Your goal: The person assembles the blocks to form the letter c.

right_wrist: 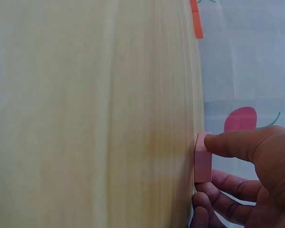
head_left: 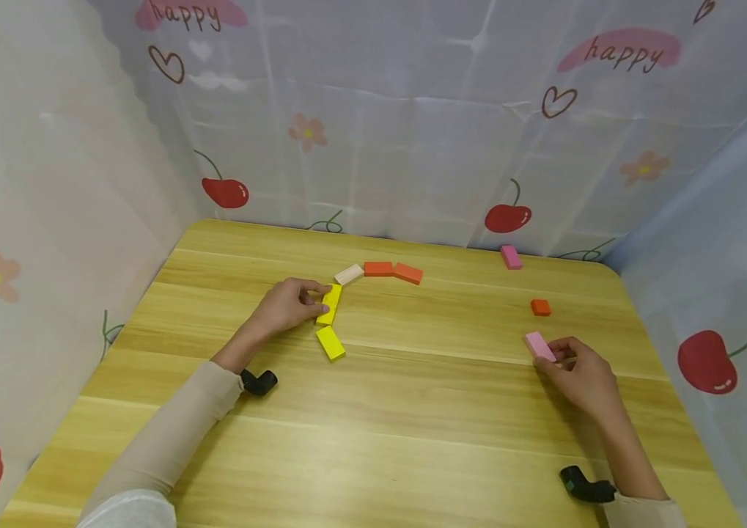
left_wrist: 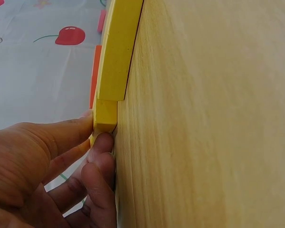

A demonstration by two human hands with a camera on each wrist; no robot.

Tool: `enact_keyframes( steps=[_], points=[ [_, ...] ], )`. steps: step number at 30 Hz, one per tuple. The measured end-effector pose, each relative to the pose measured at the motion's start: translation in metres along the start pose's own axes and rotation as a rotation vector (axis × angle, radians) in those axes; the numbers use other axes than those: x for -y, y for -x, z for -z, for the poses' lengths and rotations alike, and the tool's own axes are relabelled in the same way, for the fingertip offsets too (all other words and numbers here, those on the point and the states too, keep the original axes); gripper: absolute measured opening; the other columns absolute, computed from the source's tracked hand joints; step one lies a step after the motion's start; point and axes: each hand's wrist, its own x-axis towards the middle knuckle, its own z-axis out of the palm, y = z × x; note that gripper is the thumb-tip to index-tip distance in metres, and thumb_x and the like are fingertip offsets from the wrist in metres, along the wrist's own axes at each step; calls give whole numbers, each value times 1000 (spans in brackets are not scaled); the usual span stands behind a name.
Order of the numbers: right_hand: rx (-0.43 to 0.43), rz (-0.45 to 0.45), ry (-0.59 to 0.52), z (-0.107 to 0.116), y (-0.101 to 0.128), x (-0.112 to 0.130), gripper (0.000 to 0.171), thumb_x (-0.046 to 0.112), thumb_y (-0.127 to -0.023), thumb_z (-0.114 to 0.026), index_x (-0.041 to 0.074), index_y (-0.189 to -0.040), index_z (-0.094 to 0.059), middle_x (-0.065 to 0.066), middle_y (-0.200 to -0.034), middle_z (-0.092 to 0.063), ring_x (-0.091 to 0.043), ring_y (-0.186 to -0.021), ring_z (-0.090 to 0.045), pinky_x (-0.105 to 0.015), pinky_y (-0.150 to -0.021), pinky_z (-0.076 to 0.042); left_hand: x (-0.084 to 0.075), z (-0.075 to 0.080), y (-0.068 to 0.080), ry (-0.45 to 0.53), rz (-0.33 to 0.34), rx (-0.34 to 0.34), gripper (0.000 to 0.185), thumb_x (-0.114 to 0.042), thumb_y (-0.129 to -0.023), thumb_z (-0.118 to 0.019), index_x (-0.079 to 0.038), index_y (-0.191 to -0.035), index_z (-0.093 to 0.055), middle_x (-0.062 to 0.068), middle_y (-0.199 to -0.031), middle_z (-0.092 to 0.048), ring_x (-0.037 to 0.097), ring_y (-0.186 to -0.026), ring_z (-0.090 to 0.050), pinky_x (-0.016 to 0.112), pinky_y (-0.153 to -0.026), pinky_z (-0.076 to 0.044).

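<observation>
Mid-frame, the upper yellow block (head_left: 333, 299) points up, leaning slightly right; at right, the nearer pink block (head_left: 536, 344) slants from upper left to lower right. Count two yellow, two pink, three orange blocks (head_left: 378, 269), one beige block (head_left: 350, 275). The left hand (head_left: 287, 303) pinches the yellow one; the right hand (head_left: 584, 375) pinches the pink.

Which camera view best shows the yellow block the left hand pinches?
The head view: the yellow block shows nearly whole beside the left hand. Left wrist shows only part, up close; right wrist, none.
</observation>
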Motion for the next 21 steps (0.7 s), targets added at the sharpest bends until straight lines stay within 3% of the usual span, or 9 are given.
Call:
enact_keyframes(
  steps=[21],
  points=[
    [35, -35, 1, 1, -2, 5, 51, 44, -99, -74, 0, -123, -69, -19, -109, -74, -28, -97, -69, -31, -76, -48, 1, 0, -1, 2, -4, -5, 45, -30, -98, -82, -21, -140, -74, 5, -98, -72, 22, -82, -60, 30, -66, -45]
  ],
)
